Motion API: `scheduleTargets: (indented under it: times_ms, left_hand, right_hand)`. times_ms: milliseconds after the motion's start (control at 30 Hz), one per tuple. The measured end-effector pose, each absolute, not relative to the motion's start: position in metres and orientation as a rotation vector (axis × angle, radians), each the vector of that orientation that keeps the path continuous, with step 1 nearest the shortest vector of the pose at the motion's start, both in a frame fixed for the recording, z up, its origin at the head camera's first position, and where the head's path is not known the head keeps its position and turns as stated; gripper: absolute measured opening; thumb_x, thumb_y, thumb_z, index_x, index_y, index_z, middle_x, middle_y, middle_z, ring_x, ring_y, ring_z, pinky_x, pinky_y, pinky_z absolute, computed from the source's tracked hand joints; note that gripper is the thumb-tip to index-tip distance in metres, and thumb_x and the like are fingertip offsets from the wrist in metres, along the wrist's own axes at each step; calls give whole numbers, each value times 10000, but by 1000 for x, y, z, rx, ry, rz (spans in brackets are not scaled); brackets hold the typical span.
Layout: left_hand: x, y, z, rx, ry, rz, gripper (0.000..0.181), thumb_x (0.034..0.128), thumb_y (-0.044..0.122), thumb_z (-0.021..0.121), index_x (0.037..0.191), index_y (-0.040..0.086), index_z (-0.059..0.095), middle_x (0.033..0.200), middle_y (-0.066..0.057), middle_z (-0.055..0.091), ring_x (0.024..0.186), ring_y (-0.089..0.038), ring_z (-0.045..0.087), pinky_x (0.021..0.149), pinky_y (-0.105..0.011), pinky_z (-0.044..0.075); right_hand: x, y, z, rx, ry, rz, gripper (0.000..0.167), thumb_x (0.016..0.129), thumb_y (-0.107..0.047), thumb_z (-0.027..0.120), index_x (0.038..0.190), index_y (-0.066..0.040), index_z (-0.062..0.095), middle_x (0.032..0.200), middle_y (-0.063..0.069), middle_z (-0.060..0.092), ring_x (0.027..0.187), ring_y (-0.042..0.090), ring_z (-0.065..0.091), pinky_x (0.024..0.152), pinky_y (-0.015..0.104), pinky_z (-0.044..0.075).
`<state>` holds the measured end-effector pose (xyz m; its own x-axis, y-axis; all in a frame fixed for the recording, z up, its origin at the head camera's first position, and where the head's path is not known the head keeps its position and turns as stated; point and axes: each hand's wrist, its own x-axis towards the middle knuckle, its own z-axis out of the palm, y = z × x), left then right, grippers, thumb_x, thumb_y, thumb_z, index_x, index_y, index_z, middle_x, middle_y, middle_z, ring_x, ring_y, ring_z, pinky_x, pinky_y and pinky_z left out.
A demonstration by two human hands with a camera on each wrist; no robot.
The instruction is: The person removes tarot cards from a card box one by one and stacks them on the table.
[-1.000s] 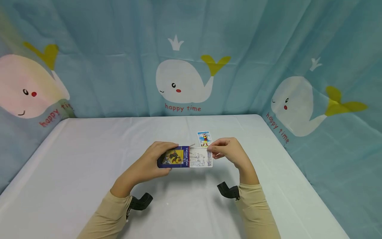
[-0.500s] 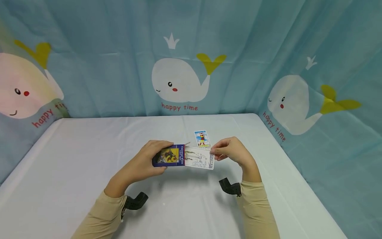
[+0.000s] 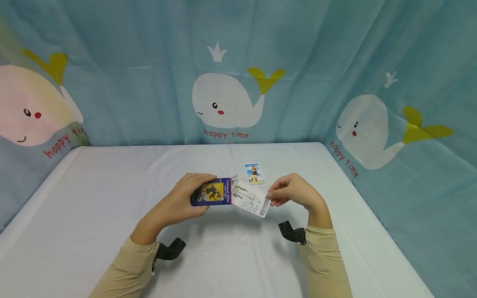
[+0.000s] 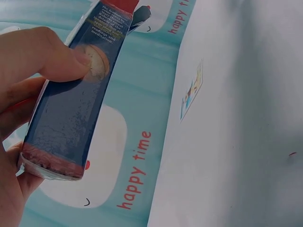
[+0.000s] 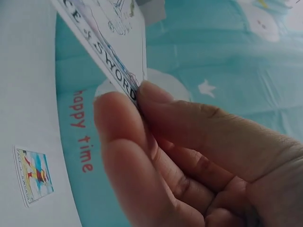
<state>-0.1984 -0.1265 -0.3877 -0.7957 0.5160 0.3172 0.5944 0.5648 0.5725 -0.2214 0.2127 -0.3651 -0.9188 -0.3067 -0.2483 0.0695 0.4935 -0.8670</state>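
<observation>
My left hand [image 3: 188, 194] grips a dark blue tarot card box [image 3: 212, 192] from its far end, above the table. In the left wrist view the thumb presses the printed narrow side of the box [image 4: 71, 109]. Between thumb and fingers, my right hand [image 3: 294, 192] pinches the corner of a mostly white tarot card [image 3: 250, 199], tilted just right of the box's open end. "Sword" lettering shows along the card's edge [image 5: 102, 54] in the right wrist view. Behind it, a colourful tarot card [image 3: 255, 174] lies on the table.
A white cloth covers the table [image 3: 112, 182]. Blue curtains [image 3: 149, 82] with whale prints stand behind it and at both sides. Each wrist carries a black camera mount, such as the left one [image 3: 170, 249].
The white card has slid rightward out of the box and now slants down to the right. My right hand has moved right and slightly toward me with it. The left hand keeps its grip.
</observation>
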Motion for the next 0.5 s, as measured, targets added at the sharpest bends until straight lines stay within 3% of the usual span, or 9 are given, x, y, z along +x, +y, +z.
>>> scheduleTargets:
  times_ms: [333, 500]
  left_hand:
    - [-201, -130, -386, -924, -2665, -1044, 741, 769, 100, 810, 1442, 152, 505, 1425, -78, 549, 1273, -267, 451, 964, -489, 464]
    - [-202, -135, -386, -896, -2666, -1051, 746, 767, 87, 813, 1443, 147, 504, 1426, -83, 546, 1277, -278, 452, 969, -497, 462]
  right_hand:
    - [-223, 217, -367, -248, 2359, -1404, 233, 843, -168, 777, 915, 46, 723, 742, 55, 728, 652, 149, 690, 732, 438, 598]
    - [-225, 222, -366, -238, 2353, -1499, 253, 869, -147, 752, 972, 79, 705, 787, 61, 739, 677, 140, 703, 714, 355, 602]
